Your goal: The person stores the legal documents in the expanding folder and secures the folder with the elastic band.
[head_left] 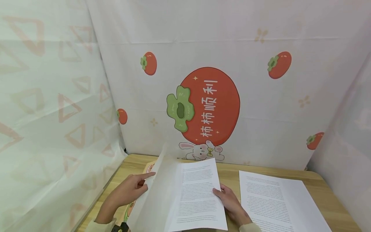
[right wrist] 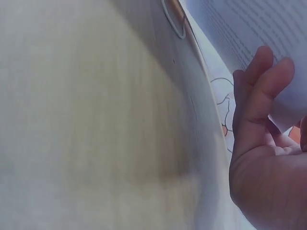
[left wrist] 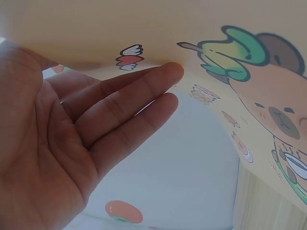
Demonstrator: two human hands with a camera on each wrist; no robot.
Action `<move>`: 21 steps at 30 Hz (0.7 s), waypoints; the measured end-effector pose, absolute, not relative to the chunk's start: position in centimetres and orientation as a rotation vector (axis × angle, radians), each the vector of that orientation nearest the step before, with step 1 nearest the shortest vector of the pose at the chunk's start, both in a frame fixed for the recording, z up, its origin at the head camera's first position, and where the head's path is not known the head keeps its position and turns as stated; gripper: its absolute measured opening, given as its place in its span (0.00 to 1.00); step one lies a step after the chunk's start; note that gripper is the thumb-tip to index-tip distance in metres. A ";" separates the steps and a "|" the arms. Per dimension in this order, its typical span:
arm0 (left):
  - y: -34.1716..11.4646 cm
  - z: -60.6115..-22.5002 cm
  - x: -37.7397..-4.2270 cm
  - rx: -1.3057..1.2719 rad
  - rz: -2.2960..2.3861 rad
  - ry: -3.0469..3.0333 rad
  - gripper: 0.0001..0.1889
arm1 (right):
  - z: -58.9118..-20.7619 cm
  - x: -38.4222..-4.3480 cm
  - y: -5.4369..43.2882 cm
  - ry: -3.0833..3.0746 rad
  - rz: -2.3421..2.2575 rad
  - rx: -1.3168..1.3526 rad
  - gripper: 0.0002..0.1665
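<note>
In the head view, my left hand [head_left: 127, 190] touches the raised, pale inside of a cover [head_left: 157, 199] with its index finger extended. The left wrist view shows the cover's yellowish outer face with cartoon animals [left wrist: 268, 81]; straight fingers [left wrist: 129, 103] of that hand lie against it. Printed sheets of paper [head_left: 197, 193] stand tilted beside the opened cover. My right hand [head_left: 230, 203] pinches their right edge, thumb on the printed face, the other fingers behind. From the right wrist, the fingers [right wrist: 261, 103] are seen at the back of the sheets.
More printed paper [head_left: 266, 199] lies on the wooden table [head_left: 313, 180] to the right. A white curtain [head_left: 255, 129] with persimmon pictures hangs behind the table, and another patterned curtain [head_left: 58, 112] closes the left side.
</note>
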State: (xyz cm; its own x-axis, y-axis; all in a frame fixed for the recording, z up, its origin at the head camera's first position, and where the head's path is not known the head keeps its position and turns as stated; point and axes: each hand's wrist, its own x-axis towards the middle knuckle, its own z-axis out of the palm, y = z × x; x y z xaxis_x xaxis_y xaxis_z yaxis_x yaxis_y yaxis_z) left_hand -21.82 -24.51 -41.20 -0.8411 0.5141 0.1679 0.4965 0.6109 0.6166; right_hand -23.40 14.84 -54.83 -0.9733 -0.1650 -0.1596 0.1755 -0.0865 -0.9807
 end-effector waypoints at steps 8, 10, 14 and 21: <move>-24.4 -41.2 -21.8 0.871 1.060 2.797 0.24 | -55.1 -22.7 14.0 1.976 -2.192 0.021 0.37; -24.4 -41.2 -21.8 0.874 1.068 2.790 0.24 | -55.1 -22.5 13.8 1.988 -2.190 0.020 0.37; -24.4 -41.3 -22.0 0.887 1.070 2.781 0.23 | -55.0 -22.1 13.2 2.023 -2.171 0.010 0.37; -24.5 -41.4 -22.1 0.870 1.058 2.793 0.23 | -54.8 -21.8 12.2 2.030 -2.152 -0.069 0.37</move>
State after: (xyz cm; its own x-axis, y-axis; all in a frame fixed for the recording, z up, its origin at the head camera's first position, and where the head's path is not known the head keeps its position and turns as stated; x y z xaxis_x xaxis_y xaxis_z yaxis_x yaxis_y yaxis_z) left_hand -22.11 -24.48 -41.39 -0.8430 0.5128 0.1624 0.4917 0.6121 0.6193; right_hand -21.84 12.20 -54.84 -0.9824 -0.1635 -0.0902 0.0996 -0.0501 -0.9938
